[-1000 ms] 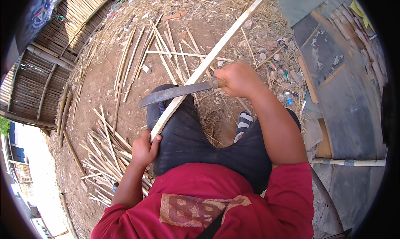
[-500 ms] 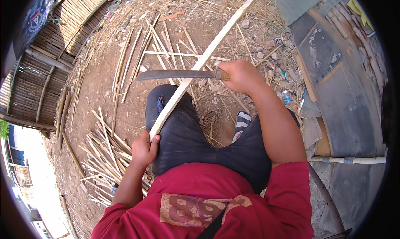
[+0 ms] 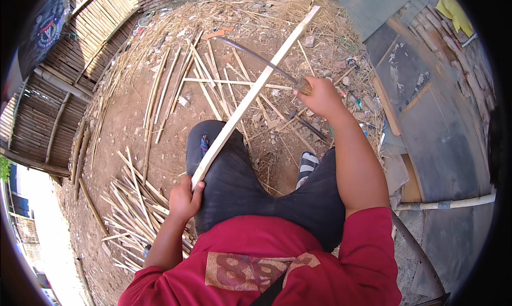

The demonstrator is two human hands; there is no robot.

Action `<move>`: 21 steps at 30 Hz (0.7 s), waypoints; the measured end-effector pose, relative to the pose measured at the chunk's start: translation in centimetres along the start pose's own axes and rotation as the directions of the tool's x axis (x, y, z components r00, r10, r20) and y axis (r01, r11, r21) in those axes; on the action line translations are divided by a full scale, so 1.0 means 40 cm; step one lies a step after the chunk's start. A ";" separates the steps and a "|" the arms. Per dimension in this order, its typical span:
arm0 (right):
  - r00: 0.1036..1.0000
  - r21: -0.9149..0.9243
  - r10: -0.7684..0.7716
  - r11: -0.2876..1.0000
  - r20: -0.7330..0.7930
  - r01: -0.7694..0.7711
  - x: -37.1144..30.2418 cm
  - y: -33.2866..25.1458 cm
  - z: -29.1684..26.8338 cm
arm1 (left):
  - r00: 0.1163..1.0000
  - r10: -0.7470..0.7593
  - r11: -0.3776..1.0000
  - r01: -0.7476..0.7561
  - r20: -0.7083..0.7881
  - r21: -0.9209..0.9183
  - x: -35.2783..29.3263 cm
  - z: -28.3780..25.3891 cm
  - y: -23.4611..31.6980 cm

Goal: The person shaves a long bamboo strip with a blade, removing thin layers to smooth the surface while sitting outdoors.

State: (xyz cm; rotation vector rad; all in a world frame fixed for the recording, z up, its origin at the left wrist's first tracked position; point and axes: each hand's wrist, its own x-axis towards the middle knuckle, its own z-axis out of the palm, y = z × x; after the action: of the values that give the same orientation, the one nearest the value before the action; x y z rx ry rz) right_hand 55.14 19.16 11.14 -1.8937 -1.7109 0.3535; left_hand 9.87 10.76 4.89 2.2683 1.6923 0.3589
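My left hand (image 3: pixel 185 200) is closed around the lower end of a long pale wooden strip (image 3: pixel 249 97). The strip slants up and away to the right, passing over my left thigh. My right hand (image 3: pixel 323 98) grips the wooden handle of a machete (image 3: pixel 249 51). Its long dark blade, seen nearly edge-on, points left and away and crosses the upper half of the strip. I cannot tell whether the edge touches the wood.
Several cut strips (image 3: pixel 170 90) lie on the dirt ahead, with a bigger pile (image 3: pixel 133 212) at my left. A dark tool (image 3: pixel 311 128) rests near my sandalled foot (image 3: pixel 308 164). Dark boards (image 3: pixel 432 130) lie at the right; a bamboo structure (image 3: pixel 40 111) stands at the left.
My right hand has moved slightly away and right. The machete blade has turned from nearly level to tip-away, more edge-on, and sits farther up the strip. The strip's far end has dipped slightly.
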 end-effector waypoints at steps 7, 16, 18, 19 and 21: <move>0.833 -0.219 -0.406 0.835 0.376 0.505 -0.031 -0.110 0.073 | 1.000 -0.006 1.000 0.006 -0.012 0.011 -0.005 -0.008 0.003; 0.988 0.076 0.095 0.993 -0.124 -0.086 0.039 0.107 0.037 | 1.000 -0.025 1.000 0.025 0.004 0.008 0.004 -0.014 0.015; 0.998 0.060 -0.033 0.998 0.057 0.030 0.010 0.017 0.025 | 0.999 -0.032 0.999 0.032 0.009 -0.013 -0.002 -0.004 0.011; 0.985 0.059 -0.092 0.995 0.145 0.084 -0.008 -0.027 0.028 | 0.999 -0.032 0.999 0.033 0.010 -0.015 -0.002 -0.001 0.010; 0.929 -0.091 -0.283 0.946 0.237 0.311 -0.031 -0.073 0.067 | 1.000 -0.022 1.000 0.022 0.010 -0.013 0.002 0.002 0.013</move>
State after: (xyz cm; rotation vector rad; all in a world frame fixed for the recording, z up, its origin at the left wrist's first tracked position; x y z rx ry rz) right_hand 51.10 18.66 10.41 -1.6927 -2.1829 0.3535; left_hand 10.39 10.68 5.03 2.2368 1.7040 0.3521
